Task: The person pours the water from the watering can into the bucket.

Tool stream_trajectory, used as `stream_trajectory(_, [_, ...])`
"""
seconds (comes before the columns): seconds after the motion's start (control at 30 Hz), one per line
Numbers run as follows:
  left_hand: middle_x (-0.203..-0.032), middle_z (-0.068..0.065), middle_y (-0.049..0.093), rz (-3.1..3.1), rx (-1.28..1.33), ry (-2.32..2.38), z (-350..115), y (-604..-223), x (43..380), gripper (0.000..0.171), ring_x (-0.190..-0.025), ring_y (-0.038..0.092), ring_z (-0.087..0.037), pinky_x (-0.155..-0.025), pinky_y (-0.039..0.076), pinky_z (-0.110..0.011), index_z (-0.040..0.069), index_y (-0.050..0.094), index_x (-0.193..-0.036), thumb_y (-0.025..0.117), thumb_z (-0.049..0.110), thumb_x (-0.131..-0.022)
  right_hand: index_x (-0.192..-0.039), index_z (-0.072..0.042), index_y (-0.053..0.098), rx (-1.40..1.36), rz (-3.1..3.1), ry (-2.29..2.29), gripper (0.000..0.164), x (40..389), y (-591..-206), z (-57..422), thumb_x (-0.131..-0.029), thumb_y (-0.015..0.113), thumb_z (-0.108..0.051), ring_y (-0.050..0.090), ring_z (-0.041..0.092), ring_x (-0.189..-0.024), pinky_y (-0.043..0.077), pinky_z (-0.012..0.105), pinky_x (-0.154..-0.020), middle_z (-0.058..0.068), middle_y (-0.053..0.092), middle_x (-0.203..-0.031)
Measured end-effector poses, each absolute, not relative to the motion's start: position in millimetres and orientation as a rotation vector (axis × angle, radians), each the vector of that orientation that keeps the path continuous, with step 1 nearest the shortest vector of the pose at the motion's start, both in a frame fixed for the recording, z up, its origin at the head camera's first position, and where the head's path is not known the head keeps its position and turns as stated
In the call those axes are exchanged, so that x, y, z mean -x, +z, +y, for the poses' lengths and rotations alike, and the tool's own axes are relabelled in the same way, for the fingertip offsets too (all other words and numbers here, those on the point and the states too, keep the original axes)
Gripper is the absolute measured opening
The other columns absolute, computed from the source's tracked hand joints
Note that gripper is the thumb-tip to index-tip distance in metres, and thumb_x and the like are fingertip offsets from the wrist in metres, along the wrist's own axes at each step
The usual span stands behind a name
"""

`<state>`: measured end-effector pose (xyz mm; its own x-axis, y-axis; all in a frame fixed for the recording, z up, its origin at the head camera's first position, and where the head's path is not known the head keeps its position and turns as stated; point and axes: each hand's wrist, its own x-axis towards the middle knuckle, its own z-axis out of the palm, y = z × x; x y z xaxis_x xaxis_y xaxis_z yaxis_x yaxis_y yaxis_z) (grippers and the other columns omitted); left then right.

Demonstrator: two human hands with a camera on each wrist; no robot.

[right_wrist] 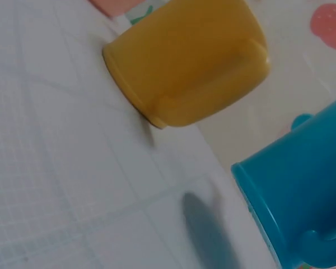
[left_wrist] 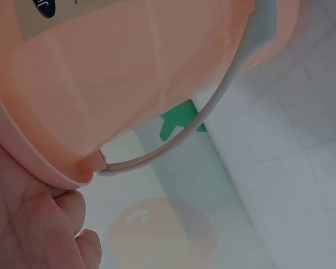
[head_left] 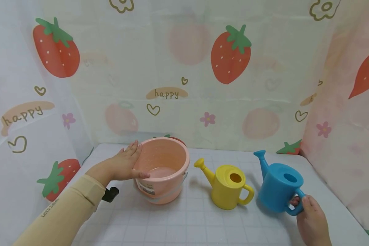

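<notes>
A pink bucket (head_left: pixel 164 189) with a pale handle (left_wrist: pixel 213 101) stands upright on the table. My left hand (head_left: pixel 125 165) rests on the left side of its rim, fingers straight and thumb lying along the near edge. The left wrist view shows the palm (left_wrist: pixel 22 218) against the rim from outside. On the right, my right hand (head_left: pixel 313 218) grips the handle of a blue watering can (head_left: pixel 278 189), which is held a little off the table, its shadow apart from its base. The fingers are mostly hidden behind that handle.
Between the bucket and the blue can stands a yellow watering can (head_left: pixel 227 191), spout pointing left. A white grid-patterned tabletop (head_left: pixel 172 229) lies under everything. Strawberry-printed cloth (head_left: pixel 196 112) encloses the back and both sides. A black object (head_left: pixel 110 194) sits at my left wrist.
</notes>
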<state>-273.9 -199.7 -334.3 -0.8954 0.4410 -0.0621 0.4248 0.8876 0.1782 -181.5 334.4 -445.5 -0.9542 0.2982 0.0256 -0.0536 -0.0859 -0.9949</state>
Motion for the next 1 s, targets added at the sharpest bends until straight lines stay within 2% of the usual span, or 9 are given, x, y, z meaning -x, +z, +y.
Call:
stream_trajectory(0.07, [-0.149, -0.025, -0.004, 2.955, -0.681, 0.248, -200, -334, 274, 0.119, -0.137, 0.0, -0.039, -0.108, 0.007, -0.056, -0.008, 0.005, -0.143, 0.046, 0.078, -0.071, -0.108, -0.007, 0.039, 0.24, -1.926, 2.139, 0.046, 182, -442, 333, -0.092, 0.034, -0.05, 0.035, 0.013, -0.101, 0.03, 0.02, -0.089, -0.005, 0.04, -0.1])
stream_trajectory(0.13, [-0.149, -0.025, -0.004, 2.955, -0.678, 0.251, -200, -334, 274, 0.119, -0.137, 0.0, -0.039, -0.108, 0.007, -0.056, -0.008, 0.005, -0.143, 0.046, 0.077, -0.071, -0.106, -0.007, 0.04, 0.219, -1.924, 2.127, 0.046, 182, -439, 331, -0.091, 0.035, -0.05, 0.034, 0.014, -0.099, 0.032, 0.018, -0.084, -0.005, 0.04, -0.098])
stream_trajectory(0.37, [-0.149, -0.025, -0.005, 2.945, -0.679, 0.242, -200, -334, 274, 0.116, -0.137, 0.0, -0.039, -0.108, 0.007, -0.056, -0.008, 0.004, -0.143, 0.048, 0.074, -0.074, -0.101, -0.007, 0.045, 0.137, -1.907, 2.108, 0.041, 184, -426, 327, -0.093, 0.037, -0.046, 0.034, 0.016, -0.1, 0.024, 0.025, -0.089, -0.004, 0.042, -0.095])
stream_trajectory(0.53, [-0.149, -0.026, -0.005, 2.945, -0.681, 0.234, -201, -335, 275, 0.118, -0.137, -0.001, -0.039, -0.108, 0.007, -0.056, -0.008, 0.003, -0.143, 0.046, 0.077, -0.073, -0.098, -0.008, 0.049, -0.011, -1.867, 2.112, 0.032, 185, -412, 326, -0.095, 0.038, -0.038, 0.037, 0.016, -0.097, 0.032, 0.021, -0.085, -0.003, 0.046, -0.09])
stream_trajectory(0.63, [-0.149, -0.026, -0.005, 2.946, -0.681, 0.234, -201, -336, 276, 0.119, -0.137, -0.001, -0.039, -0.108, 0.007, -0.056, -0.008, 0.003, -0.143, 0.045, 0.077, -0.072, -0.095, -0.007, 0.049, -0.083, -1.832, 2.107, 0.029, 188, -403, 325, -0.097, 0.037, -0.034, 0.038, 0.016, -0.094, 0.032, 0.02, -0.083, -0.002, 0.046, -0.089])
stream_trajectory(0.9, [-0.149, -0.026, -0.005, 2.95, -0.677, 0.218, -203, -337, 277, 0.12, -0.137, 0.0, -0.039, -0.108, 0.007, -0.056, -0.008, 0.003, -0.143, 0.043, 0.079, -0.071, -0.094, -0.008, 0.048, -0.164, -1.808, 2.067, 0.029, 194, -381, 318, -0.098, 0.034, -0.032, 0.036, 0.015, -0.091, 0.022, 0.03, -0.085, -0.002, 0.044, -0.088])
stream_trajectory(1.0, [-0.149, -0.026, -0.005, 2.948, -0.679, 0.221, -202, -338, 277, 0.12, -0.137, -0.001, -0.039, -0.108, 0.007, -0.056, -0.008, 0.003, -0.143, 0.044, 0.079, -0.071, -0.092, -0.007, 0.049, -0.287, -1.754, 2.071, 0.026, 196, -373, 316, -0.099, 0.033, -0.026, 0.037, 0.014, -0.089, 0.025, 0.029, -0.083, 0.0, 0.045, -0.087])
